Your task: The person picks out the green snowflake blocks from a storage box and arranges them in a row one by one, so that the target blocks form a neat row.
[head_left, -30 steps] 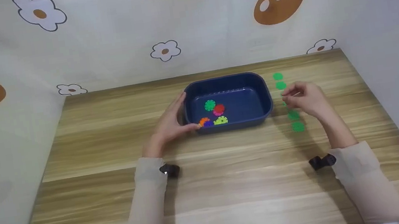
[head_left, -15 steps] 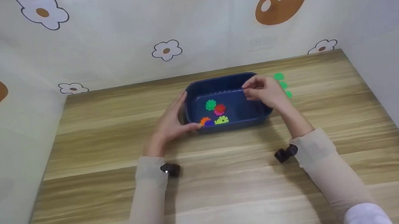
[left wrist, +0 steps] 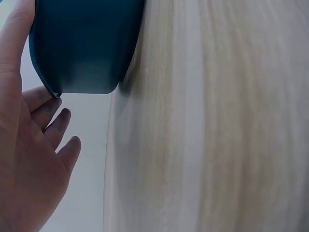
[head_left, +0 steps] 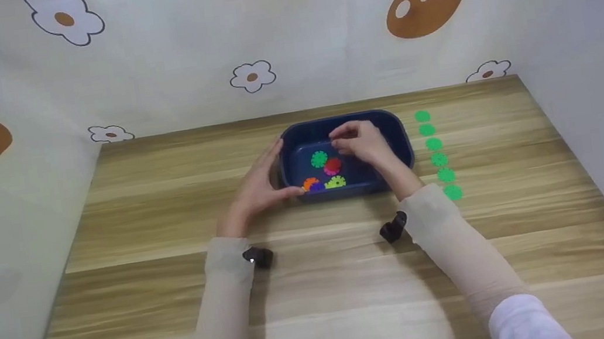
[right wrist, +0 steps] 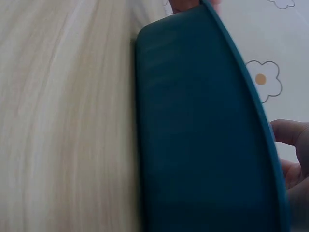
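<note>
My left hand [head_left: 255,192] holds the left end of a dark blue rectangular tub [head_left: 392,177], thumb on the near rim and fingers along its left side. In the left wrist view, its fingertips [left wrist: 72,145] show beside the tub's rim. My right hand [head_left: 363,142] hangs over the tub, thumb and fingers loosely bent and slightly apart, with nothing seen between them. Notched plastic discs lie inside: a green disc [head_left: 319,159], a red disc [head_left: 333,165] over a pink one, an orange disc [head_left: 310,183], a purple disc [head_left: 317,187] and yellow ones [head_left: 337,181].
Several green notched discs [head_left: 439,159] form a line on the wooden table [head_left: 163,189] to the right of the tub. A cloth backdrop [head_left: 318,31] with printed flowers and rabbits stands behind and at both sides.
My right hand has moved left from the line of green discs to above the tub, uncovering the whole line. My left hand has stayed on the tub.
</note>
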Demonstrator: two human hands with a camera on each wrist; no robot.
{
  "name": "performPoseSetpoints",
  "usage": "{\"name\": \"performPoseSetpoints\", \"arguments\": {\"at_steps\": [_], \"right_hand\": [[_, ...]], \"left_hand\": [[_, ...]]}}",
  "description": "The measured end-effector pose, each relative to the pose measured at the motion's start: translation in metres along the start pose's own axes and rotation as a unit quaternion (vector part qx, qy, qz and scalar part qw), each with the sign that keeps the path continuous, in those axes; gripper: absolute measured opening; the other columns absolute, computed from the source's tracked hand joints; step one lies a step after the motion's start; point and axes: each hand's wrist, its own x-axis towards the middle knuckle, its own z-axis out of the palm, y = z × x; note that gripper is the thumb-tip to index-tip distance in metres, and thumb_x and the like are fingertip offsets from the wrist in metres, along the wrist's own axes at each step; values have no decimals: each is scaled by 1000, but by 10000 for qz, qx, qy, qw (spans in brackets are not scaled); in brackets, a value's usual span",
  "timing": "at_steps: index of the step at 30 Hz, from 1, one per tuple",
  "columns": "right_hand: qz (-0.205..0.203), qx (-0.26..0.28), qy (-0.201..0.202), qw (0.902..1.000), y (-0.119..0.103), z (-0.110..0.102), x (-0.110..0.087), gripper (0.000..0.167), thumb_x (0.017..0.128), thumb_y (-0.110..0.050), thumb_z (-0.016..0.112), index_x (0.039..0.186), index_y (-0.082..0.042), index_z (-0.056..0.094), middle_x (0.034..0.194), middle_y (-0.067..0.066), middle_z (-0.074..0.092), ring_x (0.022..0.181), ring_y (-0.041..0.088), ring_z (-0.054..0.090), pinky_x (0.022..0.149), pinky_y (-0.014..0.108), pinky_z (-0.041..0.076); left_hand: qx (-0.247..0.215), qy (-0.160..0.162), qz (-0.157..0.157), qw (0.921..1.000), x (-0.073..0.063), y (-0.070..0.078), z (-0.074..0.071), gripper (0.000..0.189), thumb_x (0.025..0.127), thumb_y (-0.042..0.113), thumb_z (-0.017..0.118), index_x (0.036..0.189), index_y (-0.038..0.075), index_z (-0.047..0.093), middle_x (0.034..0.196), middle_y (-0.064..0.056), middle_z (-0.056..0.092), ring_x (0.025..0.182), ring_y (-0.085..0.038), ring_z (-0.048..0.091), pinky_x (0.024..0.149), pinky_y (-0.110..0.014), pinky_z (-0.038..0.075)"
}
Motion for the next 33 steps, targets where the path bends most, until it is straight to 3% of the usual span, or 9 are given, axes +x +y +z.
{"name": "performPoseSetpoints", "arguments": {"at_steps": [4, 7, 12, 21, 24, 29, 33], "right_hand": [[262, 74, -96, 9996, 1, 11, 8, 29, 92, -4, 67, 121, 5, 67, 115, 15, 68, 101, 21, 68, 95, 34, 58], [401, -50, -163, 9991, 4, 18, 13, 32, 93, -5, 67, 124, 3, 66, 120, 17, 67, 100, 21, 65, 95, 32, 57], [391, -1061, -211, 9934, 8, 28, 18, 35, 90, -10, 69, 124, -1, 67, 121, 18, 67, 96, 17, 58, 90, 29, 51], [25, -2704, -63, 9627, 11, 43, 26, 32, 85, -8, 75, 116, -4, 70, 112, 15, 68, 99, 24, 58, 95, 40, 52], [-36, -2819, 21, 9594, 13, 44, 27, 32, 83, -8, 77, 114, -4, 70, 111, 15, 69, 100, 25, 60, 95, 41, 52], [-51, -2664, 128, 9638, 13, 43, 26, 29, 81, -5, 77, 109, -4, 68, 111, 15, 70, 104, 28, 64, 96, 41, 53], [-132, -2485, 276, 9681, 13, 41, 25, 20, 85, -3, 72, 104, -6, 71, 106, 14, 72, 99, 26, 65, 93, 41, 53]], "left_hand": [[-112, -7, -77, 9999, -1, 1, 1, 111, 77, 49, 83, 161, 24, 15, 170, -1, 12, 157, -26, 14, 127, -51, 16], [-125, -33, -96, 9999, -2, 2, 2, 110, 78, 48, 83, 161, 25, 14, 170, 1, 10, 157, -25, 12, 127, -51, 16], [-76, -82, -48, 9999, -1, 3, 1, 110, 78, 47, 82, 162, 25, 13, 170, 2, 8, 157, -25, 11, 127, -51, 15], [-34, 4, 27, 10000, -2, 0, -1, 110, 78, 47, 82, 161, 23, 15, 170, -2, 10, 156, -29, 14, 127, -52, 16], [-46, 10, 23, 10000, -2, -2, 0, 110, 78, 47, 83, 161, 22, 15, 170, -2, 10, 157, -28, 14, 127, -51, 16], [1, 40, 52, 10000, -1, -3, 1, 113, 75, 53, 83, 161, 20, 17, 170, -3, 13, 156, -25, 15, 127, -48, 17], [23, 31, -48, 10000, -1, -1, 1, 112, 76, 52, 82, 161, 22, 16, 170, -2, 13, 157, -24, 15, 127, -49, 17]]}}
